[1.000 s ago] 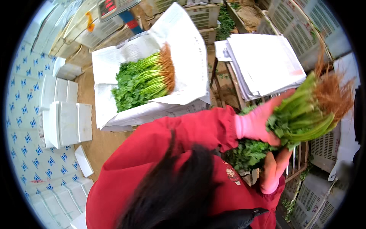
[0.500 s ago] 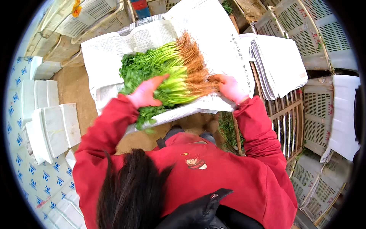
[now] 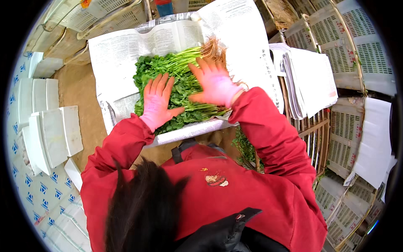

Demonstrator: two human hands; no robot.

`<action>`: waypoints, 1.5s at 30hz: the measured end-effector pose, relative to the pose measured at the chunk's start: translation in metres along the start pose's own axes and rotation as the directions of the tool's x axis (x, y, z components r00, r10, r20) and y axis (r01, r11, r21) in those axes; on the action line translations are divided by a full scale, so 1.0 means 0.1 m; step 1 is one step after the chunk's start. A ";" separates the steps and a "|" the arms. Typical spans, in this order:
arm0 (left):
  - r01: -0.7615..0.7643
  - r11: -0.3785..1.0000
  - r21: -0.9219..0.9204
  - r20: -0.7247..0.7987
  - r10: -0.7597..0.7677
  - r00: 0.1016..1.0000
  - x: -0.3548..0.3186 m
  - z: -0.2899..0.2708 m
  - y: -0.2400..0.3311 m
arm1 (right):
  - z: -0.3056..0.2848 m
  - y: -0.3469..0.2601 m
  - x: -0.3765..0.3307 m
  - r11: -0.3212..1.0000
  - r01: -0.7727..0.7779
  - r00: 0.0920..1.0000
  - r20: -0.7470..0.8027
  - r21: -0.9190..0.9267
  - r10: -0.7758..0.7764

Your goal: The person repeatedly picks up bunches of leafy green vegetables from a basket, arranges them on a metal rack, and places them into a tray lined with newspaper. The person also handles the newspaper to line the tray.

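A wide bunch of leafy green herbs (image 3: 184, 90) with thin pale-green stems and orange-brown roots (image 3: 215, 48) lies on spread newspaper (image 3: 117, 50). My left hand (image 3: 157, 101), in a pink and orange glove, rests over the leaves with its fingers spread. On the stems toward the root end lies my right hand (image 3: 216, 84), gloved alike, open with its fingers apart. It hides part of the stems and roots. The near edge of the newspaper (image 3: 189, 130) curls up along the front of the bunch.
A stack of folded paper (image 3: 310, 80) sits on a slatted wooden crate (image 3: 315, 130) to the right. Plastic crates (image 3: 346, 130) line the right side; more stand at the far left. White foam boxes (image 3: 54, 134) are at the left. Loose greens (image 3: 245, 147) hang below the newspaper's right front.
My right hand has left the root ends and moved left onto the stems, opening flat. My left hand has shifted onto the leaves, fingers now pointing away. The leaves now cover more of the stems.
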State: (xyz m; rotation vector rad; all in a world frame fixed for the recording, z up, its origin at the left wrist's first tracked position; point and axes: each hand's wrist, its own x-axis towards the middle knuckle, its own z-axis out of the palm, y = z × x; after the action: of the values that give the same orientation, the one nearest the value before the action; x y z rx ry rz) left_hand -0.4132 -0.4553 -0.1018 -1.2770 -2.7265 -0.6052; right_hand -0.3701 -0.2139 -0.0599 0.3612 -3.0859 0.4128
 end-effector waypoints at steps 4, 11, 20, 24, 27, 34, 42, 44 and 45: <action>0.097 0.995 -0.019 0.232 -0.090 0.969 -0.44 0.58 -0.15 | 0.64 -0.01 -0.37 0.998 0.004 0.966 0.257 0.061 -0.019; 0.133 0.990 -0.052 0.238 -0.117 0.964 -0.78 1.59 -0.56 | 1.16 0.07 -0.23 0.999 -0.002 0.973 0.230 0.034 -0.006; 0.180 0.954 -0.238 0.498 -0.039 0.866 -0.23 0.32 -0.45 | 0.64 0.19 -0.19 0.936 -0.126 0.944 -0.252 0.329 0.215; 0.242 0.865 -0.440 -0.105 -0.317 0.943 -0.11 0.18 -0.33 | 0.55 -0.11 0.28 0.888 -0.347 0.936 0.050 0.302 0.349; 0.196 0.953 -0.233 -0.086 -0.221 0.971 -0.03 0.64 -0.36 | 0.80 -0.19 0.47 0.842 -0.499 0.858 0.248 0.204 0.449; 0.069 0.997 -0.040 -0.070 -0.072 0.995 -0.23 1.05 -0.44 | 0.79 0.25 0.08 -0.051 -0.349 0.601 0.265 0.936 0.754; 0.072 0.997 0.019 -0.046 -0.071 0.996 -0.21 1.03 -0.40 | 0.62 -0.09 -0.42 0.901 -0.216 0.948 0.300 0.377 0.102; 0.065 0.997 0.032 -0.040 -0.064 0.997 -0.20 1.04 -0.44 | 0.67 -0.03 -0.45 0.714 -0.360 0.933 0.249 0.601 0.261; 0.047 0.998 0.044 -0.052 -0.045 0.998 -0.24 1.05 -0.49 | 0.62 -0.02 -0.45 0.501 -0.488 0.867 0.335 0.715 0.368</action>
State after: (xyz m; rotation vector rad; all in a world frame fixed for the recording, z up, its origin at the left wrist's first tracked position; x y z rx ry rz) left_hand -0.4240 -0.4611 -0.2194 -1.1751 -2.7187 -0.5691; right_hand -0.3248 -0.2220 -0.1212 -0.4652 -2.8572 1.8555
